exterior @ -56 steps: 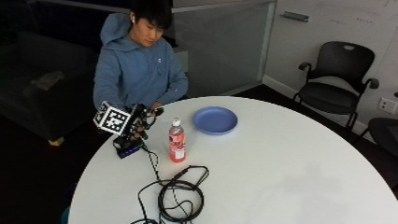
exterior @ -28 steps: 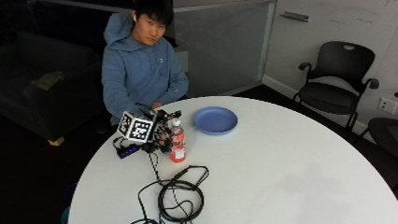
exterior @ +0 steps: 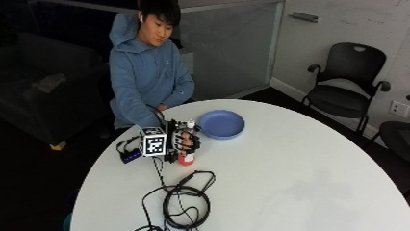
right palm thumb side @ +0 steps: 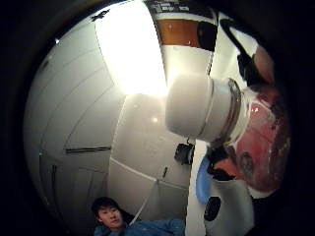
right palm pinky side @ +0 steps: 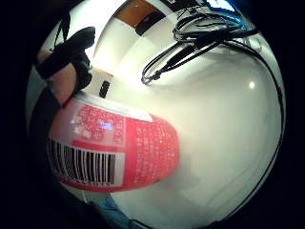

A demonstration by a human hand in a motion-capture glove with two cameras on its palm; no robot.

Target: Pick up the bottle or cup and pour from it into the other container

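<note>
Now the gloved right hand (exterior: 184, 142) has its fingers curled round the upright bottle (exterior: 187, 147) on the table (exterior: 288, 178), near the blue plate (exterior: 222, 123).

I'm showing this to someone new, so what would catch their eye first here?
Probably the gloved right hand gripping a red-labelled bottle with a white cap, upright on the round white table. Next, the blue plate just beyond it.

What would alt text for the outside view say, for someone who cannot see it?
A seated person's gloved right hand grips an upright red-labelled bottle with a white cap on a round white table. A blue plate lies just beyond the bottle, and coiled black cables lie nearer the camera.
</note>
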